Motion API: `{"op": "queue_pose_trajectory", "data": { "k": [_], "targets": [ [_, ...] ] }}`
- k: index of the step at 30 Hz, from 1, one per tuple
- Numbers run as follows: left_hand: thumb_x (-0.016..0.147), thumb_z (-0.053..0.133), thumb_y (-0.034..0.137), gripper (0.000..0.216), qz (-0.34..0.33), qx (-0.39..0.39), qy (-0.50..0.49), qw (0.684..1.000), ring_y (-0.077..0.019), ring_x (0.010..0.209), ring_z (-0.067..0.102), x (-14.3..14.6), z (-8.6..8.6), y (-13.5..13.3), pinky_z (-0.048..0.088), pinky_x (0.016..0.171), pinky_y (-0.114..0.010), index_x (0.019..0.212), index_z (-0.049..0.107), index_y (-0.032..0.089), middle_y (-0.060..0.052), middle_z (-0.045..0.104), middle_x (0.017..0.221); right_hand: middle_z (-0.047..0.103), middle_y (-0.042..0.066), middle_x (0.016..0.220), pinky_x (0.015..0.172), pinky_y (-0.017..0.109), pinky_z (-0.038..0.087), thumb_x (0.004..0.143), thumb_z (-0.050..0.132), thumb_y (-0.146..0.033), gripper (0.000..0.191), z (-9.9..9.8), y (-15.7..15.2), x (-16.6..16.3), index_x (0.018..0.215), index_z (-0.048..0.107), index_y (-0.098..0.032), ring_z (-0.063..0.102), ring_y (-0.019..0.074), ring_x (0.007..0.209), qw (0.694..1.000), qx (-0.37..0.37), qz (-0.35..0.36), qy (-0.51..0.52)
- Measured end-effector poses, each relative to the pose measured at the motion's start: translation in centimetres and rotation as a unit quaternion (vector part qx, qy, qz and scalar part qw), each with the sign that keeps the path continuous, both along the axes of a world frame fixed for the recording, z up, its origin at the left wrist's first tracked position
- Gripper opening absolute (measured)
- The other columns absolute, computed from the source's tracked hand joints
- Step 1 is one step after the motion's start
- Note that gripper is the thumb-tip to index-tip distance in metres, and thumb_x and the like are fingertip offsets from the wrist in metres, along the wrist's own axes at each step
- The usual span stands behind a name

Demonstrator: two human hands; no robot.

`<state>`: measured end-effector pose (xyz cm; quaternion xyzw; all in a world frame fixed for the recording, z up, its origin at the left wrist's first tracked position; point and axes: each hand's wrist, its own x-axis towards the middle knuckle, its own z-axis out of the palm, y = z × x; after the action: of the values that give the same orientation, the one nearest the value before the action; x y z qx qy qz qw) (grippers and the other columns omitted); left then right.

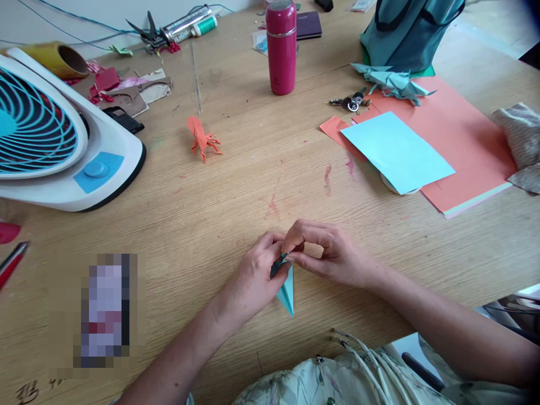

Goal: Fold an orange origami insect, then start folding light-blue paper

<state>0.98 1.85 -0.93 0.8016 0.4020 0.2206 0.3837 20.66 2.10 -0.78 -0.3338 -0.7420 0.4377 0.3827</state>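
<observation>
A narrow, pointed piece of folded light-blue paper (pixel 286 296) sits between my hands, low in the middle of the head view. My left hand (pixel 258 269) is closed around its upper part, and the tip sticks out below, toward me. Thumb and index finger of my right hand (pixel 329 250) pinch the top end of the same folded paper, beside the left fingers. A dark, shaded part of the paper shows between the hands. The left fingers cover much of the fold.
An orange origami insect (pixel 202 139) stands beyond my hands. To the left is a fan (pixel 113 169). A pink bottle (pixel 282 50) stands at the back. Rightward lie a light-blue sheet (pixel 396 152), orange paper (pixel 472 152), keys (pixel 353 102), and a blue origami figure (pixel 394 81) before a bag (pixel 405 34).
</observation>
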Motion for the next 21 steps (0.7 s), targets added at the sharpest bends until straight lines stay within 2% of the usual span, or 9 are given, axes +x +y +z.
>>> {"op": "queue_pose_trajectory", "data": {
  "k": [4,9,12,15,18,21],
  "targets": [
    [0.087,0.066,0.007,0.022,-0.002,0.019,0.021,1.000,-0.0218,0.108,0.061,-0.2,-0.1,-0.2,0.051,0.096,-0.037,0.104,0.067,0.021,-0.005,0.063,0.108,0.065,0.005,0.089,0.073,0.031,0.054,0.095,0.062,-0.018,0.004,-0.1,-0.2,-0.1,0.097,0.065,-0.021,0.064,0.0169,0.081,1.000,0.018,0.015,-0.001],
    [0.089,0.066,0.008,0.015,0.021,0.035,-0.012,0.999,-0.0192,0.101,0.063,0.4,-0.3,0.2,0.053,0.090,-0.033,0.099,0.064,0.019,-0.004,0.061,0.103,0.065,0.006,0.091,0.073,0.031,0.054,0.097,0.058,-0.015,0.008,0.7,0.4,0.2,0.096,0.063,-0.020,0.065,0.0175,0.083,0.999,0.038,0.026,-0.001],
    [0.086,0.068,0.006,0.024,0.019,0.051,-0.026,0.998,-0.0182,0.098,0.062,0.7,-0.6,0.6,0.054,0.086,-0.032,0.105,0.060,0.020,-0.003,0.061,0.104,0.066,0.006,0.090,0.071,0.031,0.054,0.097,0.056,-0.014,0.010,1.5,1.2,0.4,0.095,0.064,-0.020,0.065,0.0175,0.080,0.998,0.064,0.015,-0.022],
    [0.085,0.066,0.003,0.035,-0.003,0.068,-0.019,0.998,-0.0186,0.100,0.061,0.6,-1.1,0.9,0.054,0.086,-0.032,0.114,0.058,0.021,-0.003,0.061,0.106,0.066,0.006,0.089,0.071,0.030,0.053,0.097,0.056,-0.014,0.011,2.0,1.7,0.3,0.095,0.064,-0.020,0.064,0.0170,0.080,0.995,0.084,0.037,-0.043],
    [0.088,0.063,0.004,0.034,-0.001,0.105,0.002,0.995,-0.0200,0.104,0.059,0.1,-1.5,0.7,0.052,0.089,-0.034,0.116,0.058,0.022,-0.004,0.062,0.108,0.066,0.005,0.090,0.072,0.029,0.054,0.098,0.058,-0.017,0.007,2.1,1.7,0.1,0.096,0.064,-0.020,0.064,0.0165,0.081,0.993,0.089,0.059,-0.043],
    [0.092,0.061,0.006,0.029,0.006,0.117,0.020,0.993,-0.0208,0.107,0.058,-0.4,-1.5,0.5,0.051,0.094,-0.037,0.116,0.060,0.021,-0.006,0.063,0.113,0.066,0.005,0.093,0.072,0.029,0.053,0.099,0.057,-0.020,0.006,1.5,0.8,0.4,0.102,0.063,-0.019,0.063,0.0157,0.080,0.996,0.075,0.000,-0.046]
  ]
}}
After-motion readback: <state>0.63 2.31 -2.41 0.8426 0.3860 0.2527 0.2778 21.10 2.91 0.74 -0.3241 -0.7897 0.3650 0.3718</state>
